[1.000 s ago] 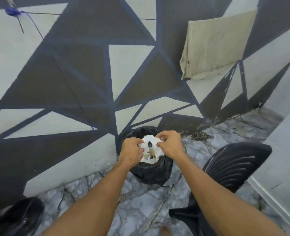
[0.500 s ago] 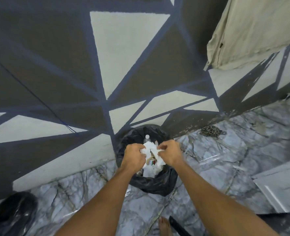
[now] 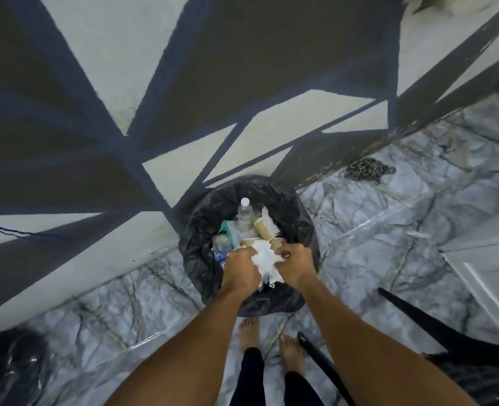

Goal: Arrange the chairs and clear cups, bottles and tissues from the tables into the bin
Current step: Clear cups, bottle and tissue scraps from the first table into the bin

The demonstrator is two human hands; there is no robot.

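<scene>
Wall: painted in pale and dark triangles divided by blue-grey bands; it is met by a grey marbled floor (image 3: 389,244) beyond both hands.
Bin: a round bin (image 3: 201,268) lined with a black bag is seen directly beneath the hands, set against the foot of the wall.
Left hand: the left hand (image 3: 241,269) is closed around the left side of a wad of white tissues (image 3: 264,260), knuckles up.
Right hand: the right hand (image 3: 293,265) is closed on the right side of the same wad, the thumb pressed over it.
Tissues: crumpled, gripped between the two hands, held over the open mouth of the bin.
Bin contents: a clear plastic bottle (image 3: 244,213) with a white cap is seen just beyond the hands, beside brown paper cups (image 3: 267,230); another bottle with a blue label lies to the left of the left hand.
Feet: two bare feet are planted on the floor below the hands, near the bin.
Chair: part of a black chair (image 3: 447,347) is seen to the lower right of the right hand.
Chain: a heap of chain (image 3: 362,169) lies at the wall's foot, well beyond the right hand.
</scene>
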